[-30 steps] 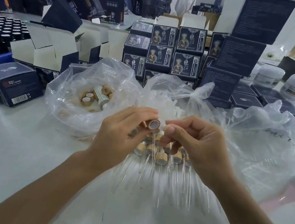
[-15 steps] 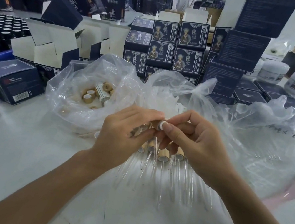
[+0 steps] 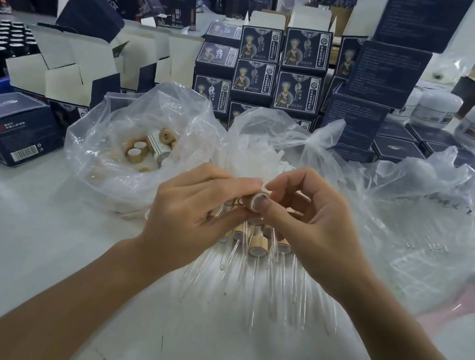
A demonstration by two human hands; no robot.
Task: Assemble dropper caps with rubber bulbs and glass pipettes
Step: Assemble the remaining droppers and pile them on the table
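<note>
The left hand (image 3: 192,216) pinches a wooden dropper cap (image 3: 253,200) between thumb and fingertips, holding it on its side with the open, white-lined end turned right toward the right hand (image 3: 313,227). The right hand's thumb and forefinger close on that end, seemingly pressing a white rubber bulb (image 3: 266,189) in; how far it is seated I cannot tell. The cap's long axis runs roughly left to right between the hands, so the push likely goes leftward. Just below, on the counter (image 3: 16,237), lie finished caps with glass pipettes (image 3: 257,277) pointing near. Farther left, a plastic bag (image 3: 116,144) holds loose caps.
</note>
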